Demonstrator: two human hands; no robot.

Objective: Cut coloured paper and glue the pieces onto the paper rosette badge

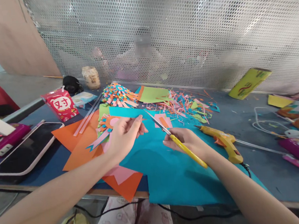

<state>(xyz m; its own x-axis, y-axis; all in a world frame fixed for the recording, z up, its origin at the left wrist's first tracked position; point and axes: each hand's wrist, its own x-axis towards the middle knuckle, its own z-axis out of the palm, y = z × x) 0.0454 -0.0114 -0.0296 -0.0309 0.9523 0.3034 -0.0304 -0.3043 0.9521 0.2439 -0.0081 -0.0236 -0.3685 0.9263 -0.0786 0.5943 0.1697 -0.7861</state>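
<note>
My left hand (130,130) pinches a narrow blue paper strip (124,111) between thumb and fingers. Scissors (187,150) with yellow handles are in my right hand (183,140), their blades pointing up and left toward the strip's right end. Whether the blades touch the strip I cannot tell. Under both hands lies a large blue paper sheet (170,184). Beside my left hand is a paper rosette (110,122) with ribbon tails, partly covered by that hand. A small pink paper piece (166,121) with orange on it lies behind the blades.
Paper shreds (184,104) are heaped behind the sheet, near a fringed paper flower (118,94). To the right lies a yellow glue gun (223,140) with a cord. Orange paper (81,147), a phone (26,150) and a red packet (60,104) are at left. A perforated metal panel (183,26) stands behind.
</note>
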